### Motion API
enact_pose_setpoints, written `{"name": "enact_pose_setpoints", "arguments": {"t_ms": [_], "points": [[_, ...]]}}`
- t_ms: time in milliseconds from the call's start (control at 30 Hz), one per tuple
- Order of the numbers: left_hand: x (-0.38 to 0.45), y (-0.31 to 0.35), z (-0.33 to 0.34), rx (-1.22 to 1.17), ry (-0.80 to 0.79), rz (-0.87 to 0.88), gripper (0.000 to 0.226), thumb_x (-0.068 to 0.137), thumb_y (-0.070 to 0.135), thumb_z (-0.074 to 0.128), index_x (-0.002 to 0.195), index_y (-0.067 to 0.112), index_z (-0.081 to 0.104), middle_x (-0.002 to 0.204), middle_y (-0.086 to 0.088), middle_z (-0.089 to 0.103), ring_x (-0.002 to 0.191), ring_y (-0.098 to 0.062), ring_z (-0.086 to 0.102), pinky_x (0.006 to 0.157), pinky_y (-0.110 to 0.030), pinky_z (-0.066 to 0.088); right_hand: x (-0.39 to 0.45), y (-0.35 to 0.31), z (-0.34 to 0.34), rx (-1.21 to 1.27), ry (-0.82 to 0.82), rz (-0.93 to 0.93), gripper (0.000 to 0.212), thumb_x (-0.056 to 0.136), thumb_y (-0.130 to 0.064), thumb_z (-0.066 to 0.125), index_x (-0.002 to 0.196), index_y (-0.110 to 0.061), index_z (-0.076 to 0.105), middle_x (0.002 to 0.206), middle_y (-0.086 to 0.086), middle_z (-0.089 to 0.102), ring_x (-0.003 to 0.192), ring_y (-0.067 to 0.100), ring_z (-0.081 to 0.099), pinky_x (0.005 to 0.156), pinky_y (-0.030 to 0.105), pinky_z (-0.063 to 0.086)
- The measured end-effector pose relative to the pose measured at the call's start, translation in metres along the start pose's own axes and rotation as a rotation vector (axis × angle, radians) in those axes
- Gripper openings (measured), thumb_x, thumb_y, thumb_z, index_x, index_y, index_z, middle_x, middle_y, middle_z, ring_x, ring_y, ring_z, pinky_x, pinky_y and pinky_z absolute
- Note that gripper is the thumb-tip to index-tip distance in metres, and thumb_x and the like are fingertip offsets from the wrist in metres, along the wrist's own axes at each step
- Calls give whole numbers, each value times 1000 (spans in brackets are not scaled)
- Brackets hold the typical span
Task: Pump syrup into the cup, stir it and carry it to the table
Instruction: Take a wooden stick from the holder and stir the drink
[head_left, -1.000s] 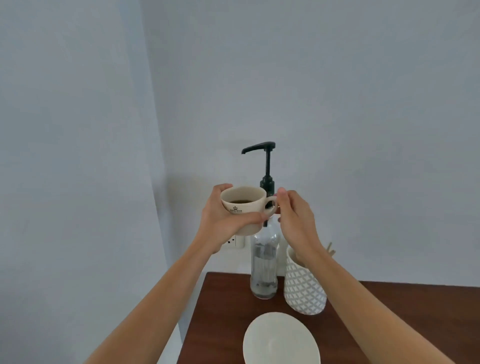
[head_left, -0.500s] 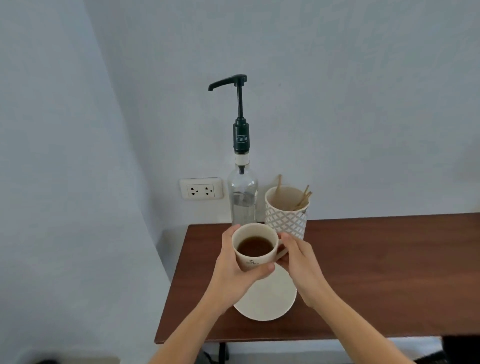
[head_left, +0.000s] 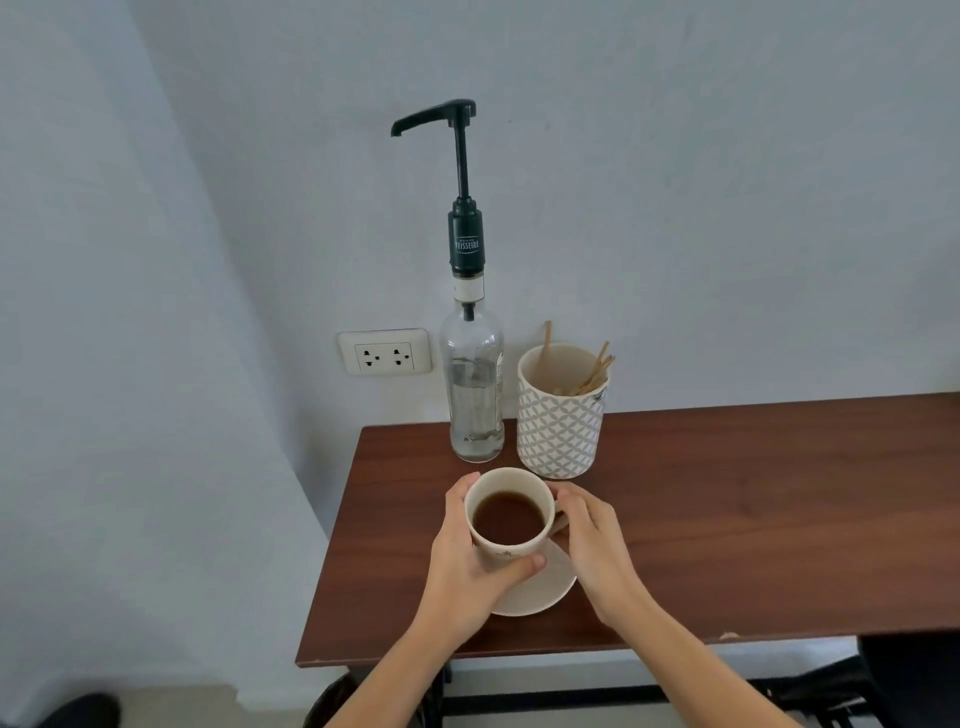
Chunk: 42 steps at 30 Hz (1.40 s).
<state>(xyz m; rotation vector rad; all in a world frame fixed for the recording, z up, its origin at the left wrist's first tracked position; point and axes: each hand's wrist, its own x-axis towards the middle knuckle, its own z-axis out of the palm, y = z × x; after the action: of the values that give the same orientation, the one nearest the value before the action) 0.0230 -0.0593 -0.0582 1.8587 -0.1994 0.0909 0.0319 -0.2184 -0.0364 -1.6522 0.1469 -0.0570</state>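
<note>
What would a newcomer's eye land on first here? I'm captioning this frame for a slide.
Probably the cup of dark drink, held between the left hand and right hand over a saucer near the table's front. Behind it rises the tall pump bottle, beside a patterned holder of wooden stirrers.

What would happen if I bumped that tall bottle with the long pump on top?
The syrup bottle would probably tip easily: it is tall and narrow, and the long pump sticks up high above it. It looks like clear glass, so it might break. It seems only partly full, so it is likely light enough to slide along the table.
</note>
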Motion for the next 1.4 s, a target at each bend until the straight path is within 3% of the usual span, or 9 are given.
{"name": "enact_pose_setpoints", "arguments": {"t_ms": [167,333,533,633,733,867,1133,1267,1400], "points": [[-2,-2,3,8,1,13,99,64,23,97,144,28,39,129,27,58,128,-3,56,110,-31,48,-1,6,-3,17,-9,-3,43,102,-11,37,93,-23,78,94,0,78,93,18,70,86,38,54],[-1,-2,1,49,-5,36,99,65,30,96,138,47,32,129,41,53,126,12,52,105,-13,46,1,4,-7,-44,35,-72,35,101,-9,44,102,-30,73,101,-9,76,100,7,68,91,30,51],[-5,3,3,108,51,21,94,53,63,88,117,83,22,134,36,52,136,0,47,123,-55,32,48,-46,-43,-451,292,-464,44,88,-22,73,130,-23,58,101,1,52,84,8,53,77,11,42],[-6,9,2,106,27,23,85,54,56,87,113,81,31,127,49,47,126,22,41,122,-60,27,70,-69,-53,-670,205,-477,35,85,-24,76,119,-19,71,94,1,48,90,18,52,81,23,37],[-6,8,0,83,25,11,85,56,54,89,118,77,36,129,45,51,124,22,42,121,-61,28,78,-76,-57,-719,142,-475,20,84,-19,76,103,-17,79,81,-13,49,83,8,51,74,18,31],[-6,6,-1,76,21,-2,86,58,54,90,122,73,37,131,42,53,127,19,43,122,-61,28,84,-87,-61,-669,176,-485,10,83,-21,77,92,-17,81,83,1,63,70,-1,49,67,9,33],[-6,7,-5,72,12,-19,87,58,49,91,122,74,37,132,43,53,128,20,44,122,-61,28,92,-121,-55,-570,267,-595,15,77,-21,83,75,-13,70,84,8,69,67,8,59,64,9,44],[-5,5,-4,50,9,-32,87,57,51,90,124,71,38,131,43,53,128,18,44,122,-60,29,88,-138,-59,-541,248,-618,20,79,-21,81,73,-8,68,67,5,71,59,19,65,65,42,56],[-4,8,-4,44,7,-40,85,60,48,92,129,59,43,132,42,53,129,16,45,125,-59,21,45,-178,-70,-266,402,-796,14,99,-21,55,86,-20,50,74,2,73,60,18,69,55,31,49]]}}
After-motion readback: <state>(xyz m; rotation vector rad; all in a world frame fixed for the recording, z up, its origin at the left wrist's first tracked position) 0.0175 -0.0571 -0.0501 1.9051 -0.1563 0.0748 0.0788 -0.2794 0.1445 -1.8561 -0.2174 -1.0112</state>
